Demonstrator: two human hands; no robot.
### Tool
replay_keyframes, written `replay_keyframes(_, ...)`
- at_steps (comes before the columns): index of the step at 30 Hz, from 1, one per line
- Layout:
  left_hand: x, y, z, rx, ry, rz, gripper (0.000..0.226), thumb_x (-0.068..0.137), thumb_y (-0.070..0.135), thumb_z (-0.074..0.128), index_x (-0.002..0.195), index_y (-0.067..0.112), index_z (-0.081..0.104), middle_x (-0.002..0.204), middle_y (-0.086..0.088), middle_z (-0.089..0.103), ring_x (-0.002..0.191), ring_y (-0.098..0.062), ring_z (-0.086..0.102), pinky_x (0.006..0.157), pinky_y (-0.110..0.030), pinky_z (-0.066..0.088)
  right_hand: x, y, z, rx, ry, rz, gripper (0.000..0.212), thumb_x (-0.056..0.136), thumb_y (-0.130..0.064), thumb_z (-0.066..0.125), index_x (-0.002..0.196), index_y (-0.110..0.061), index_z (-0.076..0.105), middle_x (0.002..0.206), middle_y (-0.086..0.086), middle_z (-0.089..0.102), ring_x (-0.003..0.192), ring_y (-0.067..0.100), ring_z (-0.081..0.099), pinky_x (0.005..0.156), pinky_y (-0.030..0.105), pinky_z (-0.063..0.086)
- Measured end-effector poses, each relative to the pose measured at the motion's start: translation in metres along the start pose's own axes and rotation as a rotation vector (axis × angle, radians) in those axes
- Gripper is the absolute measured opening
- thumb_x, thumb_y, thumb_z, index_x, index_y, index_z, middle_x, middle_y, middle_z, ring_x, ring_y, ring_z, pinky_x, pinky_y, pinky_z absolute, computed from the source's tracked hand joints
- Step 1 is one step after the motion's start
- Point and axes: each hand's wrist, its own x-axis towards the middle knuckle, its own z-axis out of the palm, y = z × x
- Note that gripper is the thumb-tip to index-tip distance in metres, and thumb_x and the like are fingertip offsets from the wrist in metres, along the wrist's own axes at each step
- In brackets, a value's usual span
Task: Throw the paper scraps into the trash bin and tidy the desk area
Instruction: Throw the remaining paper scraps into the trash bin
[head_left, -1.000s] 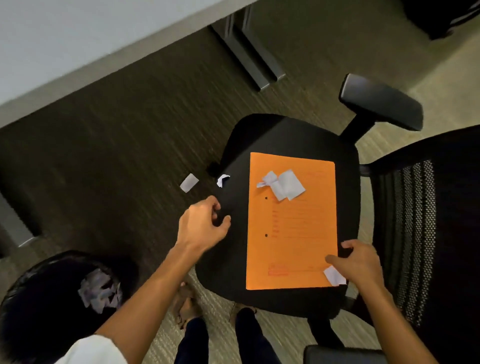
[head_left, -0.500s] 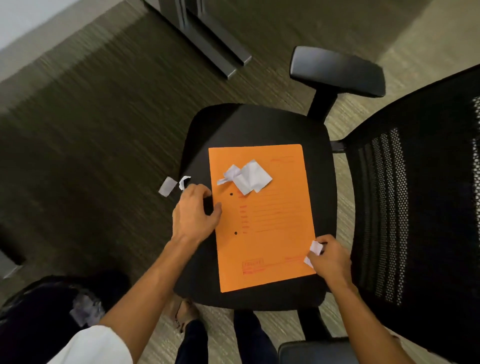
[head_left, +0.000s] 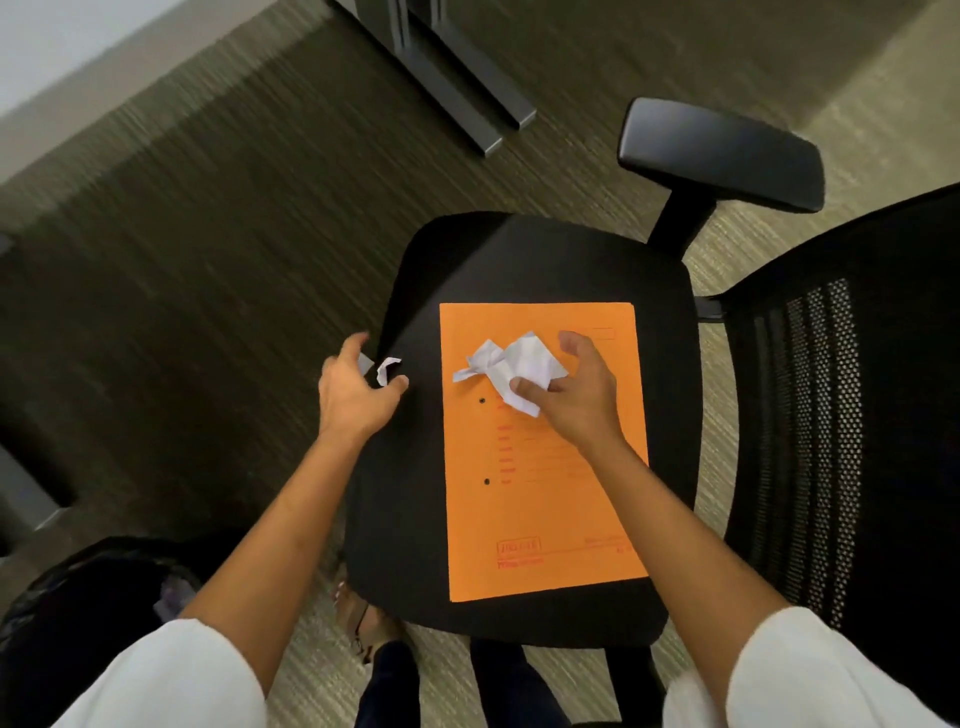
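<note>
An orange folder (head_left: 545, 493) lies on the black chair seat (head_left: 545, 260). Crumpled white paper scraps (head_left: 506, 361) sit on the folder's upper part. My right hand (head_left: 576, 395) covers their right side, thumb and fingers closing on them. My left hand (head_left: 358, 389) is open at the seat's left edge, its fingers spread around a small curled scrap (head_left: 387, 370). Another flat scrap (head_left: 365, 362) lies on the floor, partly hidden behind that hand. The black-lined trash bin (head_left: 78, 623) stands at the lower left with scraps (head_left: 171, 597) inside.
The chair's mesh back (head_left: 831, 415) and armrest (head_left: 722, 150) rise on the right. A desk's metal foot (head_left: 452, 88) stands on the carpet at the top. My feet (head_left: 363, 618) are just below the seat, beside the bin.
My right hand moved from the folder's lower right corner up onto the crumpled scraps. My left hand opened and reached to the small scrap at the seat's left edge.
</note>
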Motion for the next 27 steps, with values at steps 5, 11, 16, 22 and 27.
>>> replay_keyframes(5, 0.006, 0.01, 0.007, 0.037, -0.035, 0.083, 0.038, 0.087, 0.013, 0.071, 0.123, 0.019, 0.064, 0.121, -0.012, 0.064, 0.105, -0.024, 0.065, 0.092, -0.033, 0.054, 0.018, 0.002, 0.022, -0.153, 0.065, -0.065, 0.066, 0.07, -0.016, 0.088, 0.127, -0.013, 0.054, 0.128, 0.008, 0.058, 0.115, 0.023, 0.055, 0.079, 0.02, 0.041)
replay_keyframes(11, 0.003, 0.012, 0.009, 0.087, -0.008, 0.097, 0.026, 0.085, -0.007, 0.063, 0.107, 0.007, 0.069, 0.105, -0.014, 0.069, 0.096, -0.027, 0.067, 0.085, -0.034, 0.056, 0.014, 0.013, 0.013, -0.221, 0.099, 0.057, 0.042, 0.072, -0.025, 0.087, 0.109, -0.021, 0.067, 0.112, 0.005, 0.068, 0.097, 0.022, 0.063, 0.072, 0.031, 0.055)
replay_keyframes(16, -0.006, 0.014, -0.005, -0.041, 0.08, 0.04, 0.02, 0.087, 0.001, 0.066, 0.104, 0.009, 0.07, 0.103, -0.008, 0.068, 0.09, -0.018, 0.067, 0.085, -0.031, 0.058, 0.002, 0.017, -0.011, -0.022, 0.082, 0.179, 0.024, 0.073, -0.026, 0.086, 0.093, -0.028, 0.073, 0.091, -0.012, 0.071, 0.082, 0.005, 0.064, 0.058, 0.019, 0.044)
replay_keyframes(22, -0.029, 0.056, 0.015, -0.081, -0.102, 0.378, 0.007, 0.083, 0.021, 0.075, 0.088, 0.017, 0.077, 0.091, 0.007, 0.067, 0.087, -0.004, 0.062, 0.079, -0.026, 0.054, -0.016, 0.022, -0.022, 0.205, 0.01, 0.254, 0.02, 0.078, -0.024, 0.082, 0.089, -0.036, 0.072, 0.093, -0.008, 0.074, 0.086, 0.009, 0.068, 0.064, 0.025, 0.049)
replay_keyframes(27, -0.032, 0.075, 0.061, 0.41, -0.116, 0.547, 0.018, 0.088, 0.011, 0.066, 0.103, 0.014, 0.076, 0.126, -0.008, 0.06, 0.118, -0.027, 0.048, 0.089, -0.038, 0.046, -0.023, 0.03, -0.019, 0.189, 0.034, 0.295, 0.013, 0.083, -0.024, 0.078, 0.087, -0.035, 0.072, 0.095, -0.005, 0.074, 0.094, 0.02, 0.068, 0.075, 0.038, 0.056)
